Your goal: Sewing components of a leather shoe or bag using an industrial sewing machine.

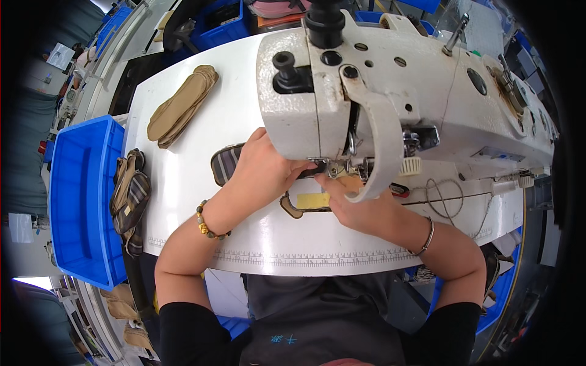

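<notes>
Visibly striped, dark-edged fabric piece [225, 165]

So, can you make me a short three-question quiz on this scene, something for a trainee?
1. True or false: the stack of tan sole-shaped pieces lies inside the blue bin.
2. Which wrist wears the beaded bracelet?
3. Where are the fingers of the left hand and right hand?
A) on the ruler marks along the near edge
B) close to the needle area of the white sewing machine
C) on the striped bundle at the far left

Key:
1. False; the stack lies on the white tabletop.
2. The left.
3. B.
</notes>
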`<state>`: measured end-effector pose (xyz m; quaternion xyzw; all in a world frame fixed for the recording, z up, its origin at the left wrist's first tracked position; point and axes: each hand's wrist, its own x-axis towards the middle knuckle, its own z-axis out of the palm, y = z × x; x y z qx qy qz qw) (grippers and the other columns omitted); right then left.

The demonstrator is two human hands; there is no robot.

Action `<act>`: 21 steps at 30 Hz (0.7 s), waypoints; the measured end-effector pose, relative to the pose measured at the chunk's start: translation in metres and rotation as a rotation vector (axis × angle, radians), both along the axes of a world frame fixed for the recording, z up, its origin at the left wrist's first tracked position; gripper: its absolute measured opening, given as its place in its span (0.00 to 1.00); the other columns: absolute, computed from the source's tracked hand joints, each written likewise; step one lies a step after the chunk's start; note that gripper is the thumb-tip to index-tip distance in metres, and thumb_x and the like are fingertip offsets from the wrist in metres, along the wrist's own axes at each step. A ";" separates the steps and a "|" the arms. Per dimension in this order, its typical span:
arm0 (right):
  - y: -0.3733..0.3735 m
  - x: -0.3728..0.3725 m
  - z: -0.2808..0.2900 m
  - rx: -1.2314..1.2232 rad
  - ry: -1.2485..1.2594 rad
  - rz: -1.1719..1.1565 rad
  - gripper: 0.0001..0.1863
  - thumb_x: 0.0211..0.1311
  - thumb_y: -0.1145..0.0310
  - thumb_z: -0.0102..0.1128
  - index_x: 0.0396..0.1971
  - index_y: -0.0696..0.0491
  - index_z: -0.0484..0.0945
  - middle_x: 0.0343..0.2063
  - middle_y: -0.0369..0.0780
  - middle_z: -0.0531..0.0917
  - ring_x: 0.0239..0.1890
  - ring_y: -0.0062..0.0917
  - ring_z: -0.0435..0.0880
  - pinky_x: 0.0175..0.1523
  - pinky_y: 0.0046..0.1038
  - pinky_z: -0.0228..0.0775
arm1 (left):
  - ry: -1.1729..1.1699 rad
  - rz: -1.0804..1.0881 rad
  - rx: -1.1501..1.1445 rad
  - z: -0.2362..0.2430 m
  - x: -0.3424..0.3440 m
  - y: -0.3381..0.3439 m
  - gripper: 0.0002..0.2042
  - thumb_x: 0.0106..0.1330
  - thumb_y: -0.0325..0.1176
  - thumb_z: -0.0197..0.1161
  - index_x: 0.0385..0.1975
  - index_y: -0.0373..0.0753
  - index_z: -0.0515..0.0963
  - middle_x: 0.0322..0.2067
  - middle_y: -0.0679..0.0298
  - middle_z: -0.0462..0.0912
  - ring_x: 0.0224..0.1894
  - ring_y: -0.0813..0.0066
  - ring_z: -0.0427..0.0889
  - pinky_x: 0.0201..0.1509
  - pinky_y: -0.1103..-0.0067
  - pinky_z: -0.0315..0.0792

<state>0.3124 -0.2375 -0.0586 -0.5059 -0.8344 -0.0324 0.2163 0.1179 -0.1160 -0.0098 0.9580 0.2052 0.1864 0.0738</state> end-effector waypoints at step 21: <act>0.000 0.003 0.002 0.092 0.072 -0.115 0.11 0.56 0.71 0.61 0.40 0.50 0.83 0.16 0.37 0.80 0.17 0.30 0.81 0.19 0.34 0.67 | -0.131 -0.075 -0.232 0.004 0.005 0.011 0.15 0.45 0.35 0.76 0.35 0.43 0.85 0.36 0.62 0.85 0.42 0.56 0.81 0.45 0.65 0.76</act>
